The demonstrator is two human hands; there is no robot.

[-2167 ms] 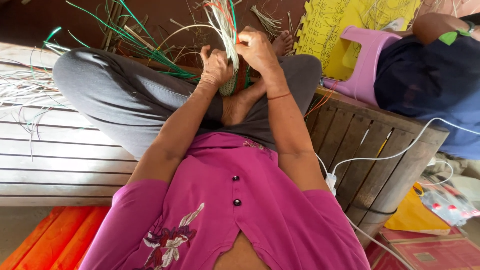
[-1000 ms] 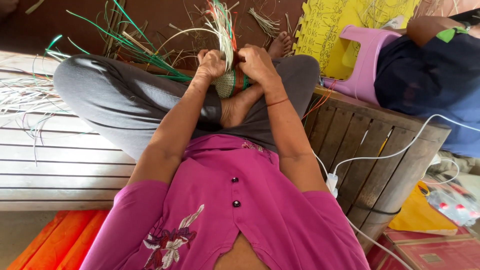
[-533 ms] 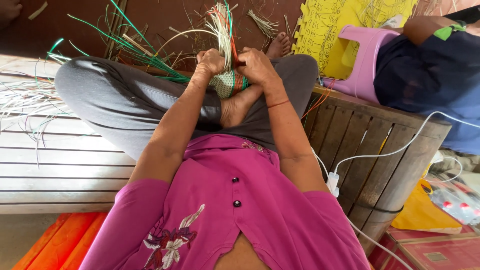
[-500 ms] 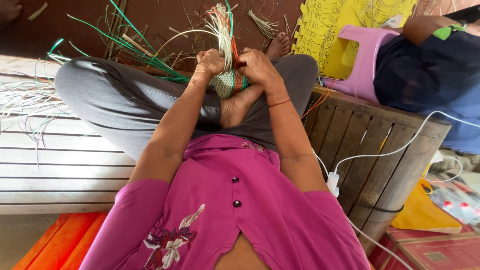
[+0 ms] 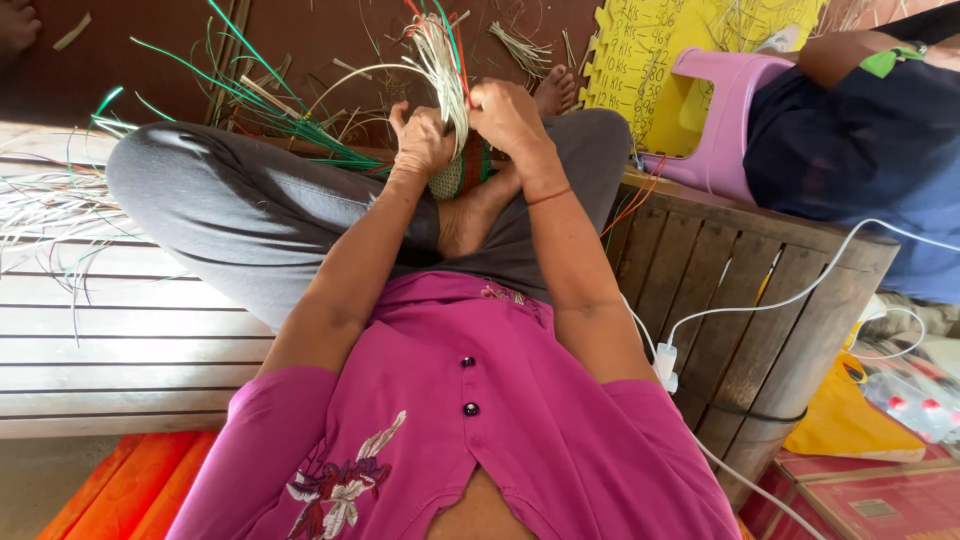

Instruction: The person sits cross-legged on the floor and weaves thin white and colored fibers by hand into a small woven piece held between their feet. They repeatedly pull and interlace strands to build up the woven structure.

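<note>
The little woven piece (image 5: 458, 172) sits in the middle, up at 12 o'clock, over the crossed legs. Pale strips (image 5: 440, 55) stick up from it. The left hand (image 5: 422, 140) is squeezed tight on the strips at 9 o'clock of it. The right hand (image 5: 508, 115) grips them too, at 3 o'clock. Green strips (image 5: 250, 100) fan out at 10 o'clock. A pink stool (image 5: 725, 120) stands far off at 2 o'clock.

Woven piece (image 5: 458, 172) sits above the crossed legs on the bench (image 5: 130, 340). Loose strips (image 5: 50, 205) lie left of it; stool (image 5: 725, 120) and another person (image 5: 850, 150) to its right.
</note>
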